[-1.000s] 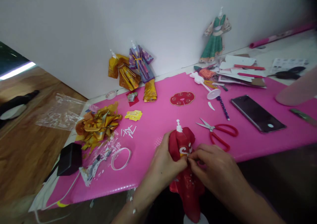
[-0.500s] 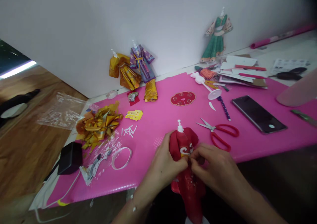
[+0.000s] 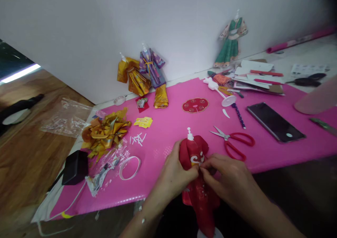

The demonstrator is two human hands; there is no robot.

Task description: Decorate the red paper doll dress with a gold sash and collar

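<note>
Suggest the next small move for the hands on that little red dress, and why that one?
Perhaps press the right hand's fingertips gently in at the waist of the red dress: they are right there, close together, beside the white swirls, while the left hand steadies the dress.

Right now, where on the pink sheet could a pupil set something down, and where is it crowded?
Bare patches: a wide one between the white strips and the red scalloped piece; a smaller one between the white ring and the left hand. Crowded: the left end, with gold scraps and black box; the back right, with papers.
</note>
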